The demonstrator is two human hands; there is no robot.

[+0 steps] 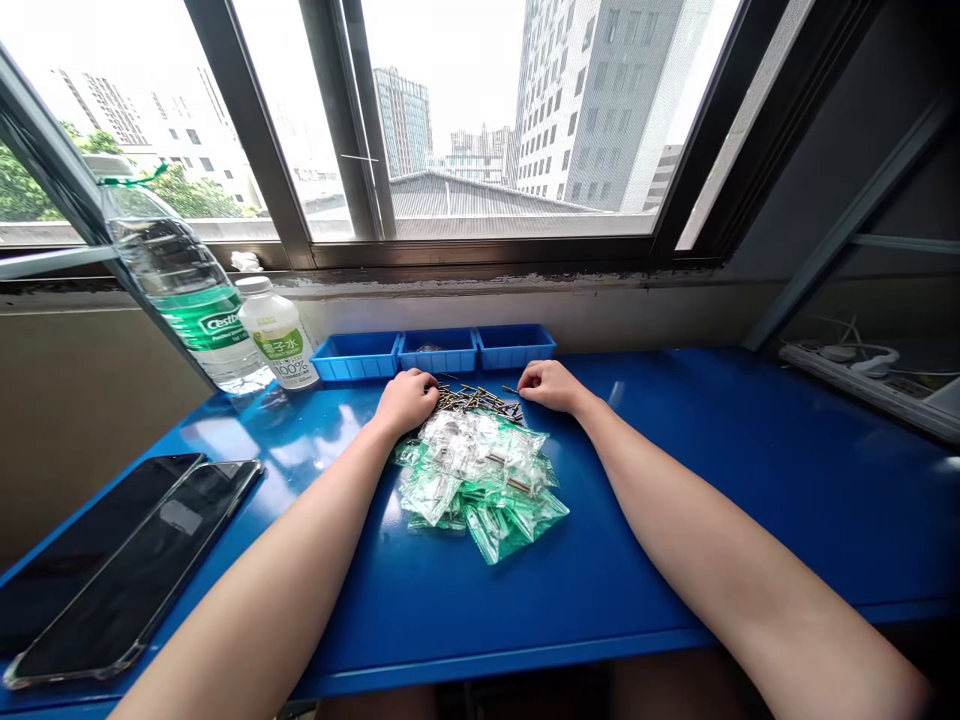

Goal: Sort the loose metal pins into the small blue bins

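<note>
Forearms [259,575] are reaching toward twelve o'clock; the right hand [551,386] is pinching one pin [510,389] pointing toward ten; the pin pile [480,399] is lying just beside the left hand [407,402], grip unclear, at its three.

- On the large clear bottle [176,275], I read "Cest" in white letters across the green label [195,315]; the end of the word curves away from my view.
- Beneath that word I see a line of smaller white print, too fine for me to read with certainty.
- On the smaller white bottle [276,335], I make out "子水" in white on a green patch [281,344]; the character before it is unclear to me.
- Below that, I read "100%" in dark print.
</note>
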